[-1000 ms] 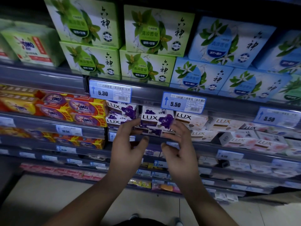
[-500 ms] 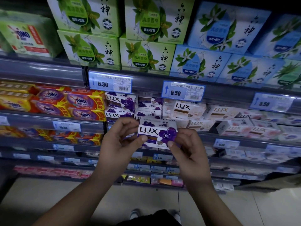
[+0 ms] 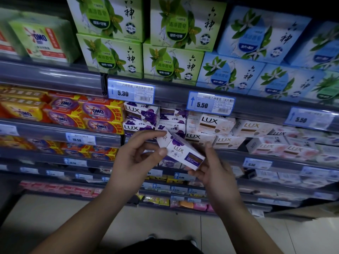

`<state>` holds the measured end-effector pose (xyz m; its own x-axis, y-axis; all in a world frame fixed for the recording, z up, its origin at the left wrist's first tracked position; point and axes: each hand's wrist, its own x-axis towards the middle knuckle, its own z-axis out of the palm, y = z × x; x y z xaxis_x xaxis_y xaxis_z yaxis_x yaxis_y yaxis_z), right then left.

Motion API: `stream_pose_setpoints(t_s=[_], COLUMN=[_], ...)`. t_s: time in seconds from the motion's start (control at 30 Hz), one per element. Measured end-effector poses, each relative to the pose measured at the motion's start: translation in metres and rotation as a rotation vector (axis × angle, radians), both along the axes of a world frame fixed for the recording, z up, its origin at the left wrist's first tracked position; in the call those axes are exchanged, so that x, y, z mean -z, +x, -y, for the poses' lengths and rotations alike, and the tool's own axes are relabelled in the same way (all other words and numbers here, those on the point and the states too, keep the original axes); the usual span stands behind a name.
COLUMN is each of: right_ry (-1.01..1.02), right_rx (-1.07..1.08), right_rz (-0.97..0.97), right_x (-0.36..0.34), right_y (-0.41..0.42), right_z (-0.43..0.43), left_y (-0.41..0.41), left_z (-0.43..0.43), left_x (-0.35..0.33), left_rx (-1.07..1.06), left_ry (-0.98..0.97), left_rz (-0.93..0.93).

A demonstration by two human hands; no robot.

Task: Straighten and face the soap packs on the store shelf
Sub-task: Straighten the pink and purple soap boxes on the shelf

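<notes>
- The left hand pinches the upper-left end of a purple LUX soap pack between thumb and fingers. The right hand grips its lower-right end with curled fingers.
- The pack is held tilted in front of the shelf edge, so the step in hand looks like re-orienting 1 pack.
- Next it likely needs levelling, logo forward, then sliding in by the purple LUX stack, left of the white LUX packs.
</notes>
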<state>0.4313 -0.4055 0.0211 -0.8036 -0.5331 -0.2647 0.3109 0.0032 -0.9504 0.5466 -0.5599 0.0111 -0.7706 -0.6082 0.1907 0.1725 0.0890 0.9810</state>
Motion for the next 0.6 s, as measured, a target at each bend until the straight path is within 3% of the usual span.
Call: stream_pose_setpoints(t_s=[0.2,0.47,0.6], right_ry=[-0.084,0.251,0.168], right_rx=[-0.083,-0.172,-0.167], right_rz=[0.039,-0.246,-0.127], right_x=[0.007,0.001,-0.001], right_y=[-0.005,0.001,0.0], right_z=[-0.002,0.0,0.004], left_y=[-0.004,-0.001,0.002], left_z=[0.005,0.007,0.011], left_x=[0.003,0.011,0.011], left_rx=[-0.092,-0.053,-0.028], left_ry=[0.04,0.042,0.044], left_rz=[0.028,0.112,0.09])
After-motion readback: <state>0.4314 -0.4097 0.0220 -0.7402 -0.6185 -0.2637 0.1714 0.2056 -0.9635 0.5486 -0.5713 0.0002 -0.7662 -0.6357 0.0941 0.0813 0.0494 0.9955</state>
